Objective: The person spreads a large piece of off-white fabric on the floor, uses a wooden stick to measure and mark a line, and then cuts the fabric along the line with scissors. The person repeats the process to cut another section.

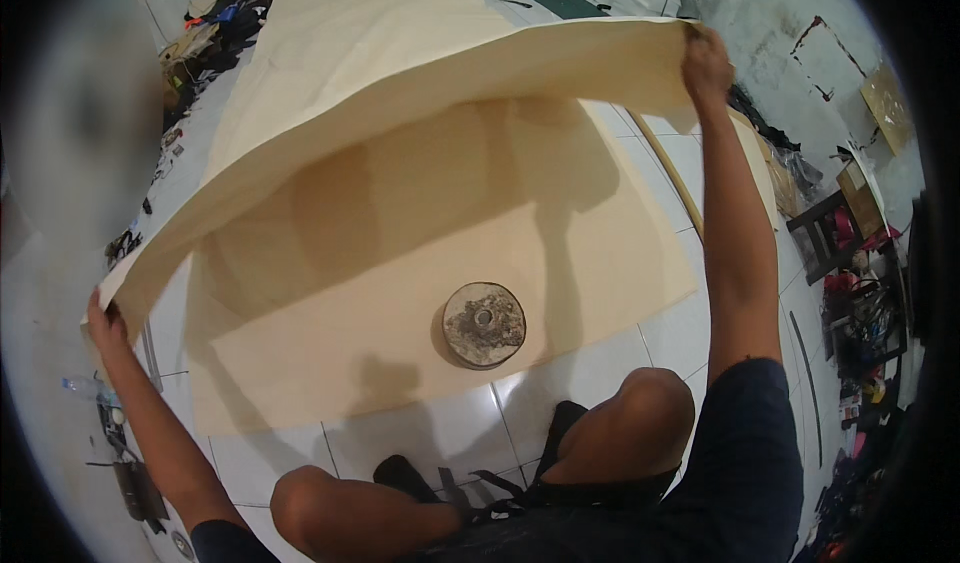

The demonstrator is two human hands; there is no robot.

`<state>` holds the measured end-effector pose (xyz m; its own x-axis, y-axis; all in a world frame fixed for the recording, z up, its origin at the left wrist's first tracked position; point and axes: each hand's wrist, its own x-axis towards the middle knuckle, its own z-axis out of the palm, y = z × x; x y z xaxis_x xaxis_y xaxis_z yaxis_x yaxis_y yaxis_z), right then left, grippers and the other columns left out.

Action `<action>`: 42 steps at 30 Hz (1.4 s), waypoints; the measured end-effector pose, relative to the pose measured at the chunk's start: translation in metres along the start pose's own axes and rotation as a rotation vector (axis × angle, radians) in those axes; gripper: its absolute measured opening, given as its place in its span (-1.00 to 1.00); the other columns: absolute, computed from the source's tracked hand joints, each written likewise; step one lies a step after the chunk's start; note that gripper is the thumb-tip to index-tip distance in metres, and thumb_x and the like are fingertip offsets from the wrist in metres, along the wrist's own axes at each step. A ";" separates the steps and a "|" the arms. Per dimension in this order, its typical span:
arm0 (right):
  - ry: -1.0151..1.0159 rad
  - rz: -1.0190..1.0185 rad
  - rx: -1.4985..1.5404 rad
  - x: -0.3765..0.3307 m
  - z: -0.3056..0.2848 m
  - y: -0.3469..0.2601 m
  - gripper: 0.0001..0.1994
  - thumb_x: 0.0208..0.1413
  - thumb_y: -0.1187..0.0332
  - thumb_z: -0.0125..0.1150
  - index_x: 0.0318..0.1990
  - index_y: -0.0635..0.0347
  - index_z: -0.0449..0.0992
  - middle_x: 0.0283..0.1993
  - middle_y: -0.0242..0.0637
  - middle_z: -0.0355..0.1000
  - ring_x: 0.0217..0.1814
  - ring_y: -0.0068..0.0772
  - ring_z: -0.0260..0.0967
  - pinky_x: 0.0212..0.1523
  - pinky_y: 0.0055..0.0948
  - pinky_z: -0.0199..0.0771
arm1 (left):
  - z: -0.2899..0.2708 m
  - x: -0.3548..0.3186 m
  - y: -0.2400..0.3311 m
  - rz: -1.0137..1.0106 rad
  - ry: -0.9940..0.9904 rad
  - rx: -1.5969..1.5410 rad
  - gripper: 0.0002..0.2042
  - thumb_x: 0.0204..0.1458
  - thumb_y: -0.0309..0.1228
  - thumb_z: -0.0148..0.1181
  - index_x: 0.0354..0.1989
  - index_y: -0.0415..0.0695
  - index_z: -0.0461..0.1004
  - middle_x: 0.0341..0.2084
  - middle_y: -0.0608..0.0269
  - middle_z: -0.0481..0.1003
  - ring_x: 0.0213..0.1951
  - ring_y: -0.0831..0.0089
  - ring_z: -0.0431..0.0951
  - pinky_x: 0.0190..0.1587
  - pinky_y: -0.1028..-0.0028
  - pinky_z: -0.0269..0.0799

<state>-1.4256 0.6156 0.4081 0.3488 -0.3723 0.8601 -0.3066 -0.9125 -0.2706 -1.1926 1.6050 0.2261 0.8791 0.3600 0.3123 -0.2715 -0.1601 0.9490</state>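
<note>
A large cream sheet (430, 83), paper or thin fabric, is lifted off the floor with its near edge held up between my hands. My left hand (108, 325) is closed on its left corner, low at the left. Higher and farther away, my right hand (707, 63) grips the right corner. Beneath the raised sheet lies another cream layer (380, 348) flat on the floor, with shadows across it. A round, worn disc weight (484, 325) with a central hole rests on that lower layer, near its front edge. Neither hand touches the disc.
White floor tiles (455, 418) show around the layers. A long thin wooden strip (668, 168) lies to the right. Clutter and a dark wooden rack (835, 233) line the right wall; a clear bottle (88, 390) lies at left. A green mat (562, 4) is at the back.
</note>
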 end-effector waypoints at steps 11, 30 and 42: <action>-0.650 0.174 0.085 -0.338 -0.044 0.162 -0.57 -0.05 0.69 0.11 0.06 0.31 0.38 0.16 -0.05 0.34 0.27 -0.04 0.22 0.31 -0.22 0.16 | 0.014 -0.250 -0.134 -0.635 0.167 -0.267 -0.56 0.07 -0.44 0.21 0.13 -0.25 0.31 -0.04 0.11 0.46 -0.03 0.23 0.50 0.02 0.29 0.46; -0.818 0.250 0.097 -0.394 -0.062 0.162 -0.75 0.09 0.57 0.12 -0.05 0.36 0.36 -0.06 -0.02 0.38 0.03 -0.07 0.36 0.11 -0.28 0.33 | 0.068 -0.274 -0.099 -0.322 0.362 -0.060 -0.16 -0.04 -0.64 0.11 0.40 -0.20 -0.26 0.17 -0.07 0.24 0.10 0.11 0.37 0.12 0.26 0.34; -0.403 0.310 0.075 -0.191 0.036 0.091 -0.70 0.25 0.30 -0.01 -0.03 0.37 0.45 -0.01 0.10 0.42 0.14 0.06 0.31 0.13 -0.21 0.27 | 0.104 -0.074 0.001 -0.283 0.310 -0.150 -0.54 -0.02 -0.57 0.20 0.09 -0.36 0.29 -0.09 0.06 0.47 -0.17 0.23 0.54 -0.13 0.38 0.47</action>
<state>-1.4885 0.5973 0.2033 0.5699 -0.6495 0.5034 -0.3903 -0.7530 -0.5298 -1.2173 1.4823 0.1996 0.7745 0.6324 0.0157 -0.1108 0.1112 0.9876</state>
